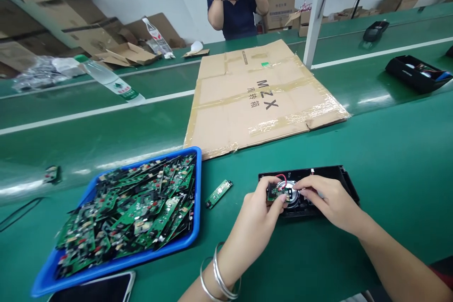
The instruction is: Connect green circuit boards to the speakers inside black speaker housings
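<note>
A black plastic housing (336,175) lies on the green belt in front of me, with a round speaker (292,197) inside it. My left hand (260,214) pinches a small green circuit board (277,192) with red and black wires over the speaker. My right hand (327,200) rests on the housing, its fingers curled and pressing next to the board. Bangles circle my left wrist.
A blue tray (116,264) heaped with several green circuit boards sits at the left. One loose board (219,193) lies between tray and housing. A phone (95,289) lies near the front edge. A flattened cardboard sheet (255,94) covers the belt beyond. A person stands across the line.
</note>
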A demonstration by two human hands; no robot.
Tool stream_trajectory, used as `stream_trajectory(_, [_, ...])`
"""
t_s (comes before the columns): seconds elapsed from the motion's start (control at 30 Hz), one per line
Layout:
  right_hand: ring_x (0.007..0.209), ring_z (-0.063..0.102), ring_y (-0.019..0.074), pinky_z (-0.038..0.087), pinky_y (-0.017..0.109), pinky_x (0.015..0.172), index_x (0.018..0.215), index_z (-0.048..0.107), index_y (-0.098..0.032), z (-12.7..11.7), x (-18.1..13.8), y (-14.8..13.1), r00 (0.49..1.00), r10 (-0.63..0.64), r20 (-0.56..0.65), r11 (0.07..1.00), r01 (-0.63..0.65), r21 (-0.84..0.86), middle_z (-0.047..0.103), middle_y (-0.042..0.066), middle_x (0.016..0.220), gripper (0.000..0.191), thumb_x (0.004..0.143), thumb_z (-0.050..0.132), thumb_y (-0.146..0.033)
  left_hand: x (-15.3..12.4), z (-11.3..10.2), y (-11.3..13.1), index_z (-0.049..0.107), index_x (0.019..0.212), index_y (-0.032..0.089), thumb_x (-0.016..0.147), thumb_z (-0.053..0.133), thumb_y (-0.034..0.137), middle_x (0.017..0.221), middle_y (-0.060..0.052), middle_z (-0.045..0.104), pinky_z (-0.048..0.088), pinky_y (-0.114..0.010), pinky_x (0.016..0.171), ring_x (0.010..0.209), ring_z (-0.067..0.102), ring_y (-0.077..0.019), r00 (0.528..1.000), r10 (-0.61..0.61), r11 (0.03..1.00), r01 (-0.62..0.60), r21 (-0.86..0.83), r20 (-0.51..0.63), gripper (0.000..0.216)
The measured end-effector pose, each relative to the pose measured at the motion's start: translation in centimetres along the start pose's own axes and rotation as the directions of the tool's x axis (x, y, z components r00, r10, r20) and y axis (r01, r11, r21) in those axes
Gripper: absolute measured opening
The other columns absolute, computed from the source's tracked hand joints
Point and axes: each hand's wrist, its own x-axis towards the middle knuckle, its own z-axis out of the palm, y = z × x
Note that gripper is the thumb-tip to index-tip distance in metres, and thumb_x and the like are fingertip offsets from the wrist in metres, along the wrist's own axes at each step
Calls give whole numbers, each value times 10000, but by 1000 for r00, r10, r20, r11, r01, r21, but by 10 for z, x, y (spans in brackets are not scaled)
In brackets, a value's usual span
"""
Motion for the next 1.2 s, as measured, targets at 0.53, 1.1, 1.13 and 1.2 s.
stream_trajectory(0.53, [764,512,164,425,296,688,850,612,-180,15,3,2,996,-71,45,981,78,-176,584,39,789,203,936,428,-188,1,3,3,486,1095,223,890,455,303,894,-40,686,504,-302,670,748,668,-204,994,108,979,-101,178,-26,223])
stream_trajectory(1.1, [619,411,136,253,259,523,709,541,-145,24,-4,3,950,-288,123,773,307,-555,478,32,697,292,929,358,-87,2,4,4,498,1084,238,895,453,260,973,-35,683,504,-306,754,895,657,-210,992,120,974,-125,187,37,196])
stream_trajectory(1.13, [627,425,139,262,259,525,724,547,-144,24,-4,3,950,-292,111,778,303,-550,490,36,704,284,929,359,-88,2,4,4,499,1074,234,895,452,256,946,-31,683,506,-294,741,861,661,-198,992,122,976,-127,175,40,187])
stream_trajectory(1.2, [656,468,146,313,259,553,769,565,-145,25,-3,4,959,-273,73,826,272,-493,530,43,728,256,932,372,-103,2,4,4,496,1062,225,899,438,234,880,-19,675,509,-264,706,784,661,-168,990,130,978,-138,154,62,173])
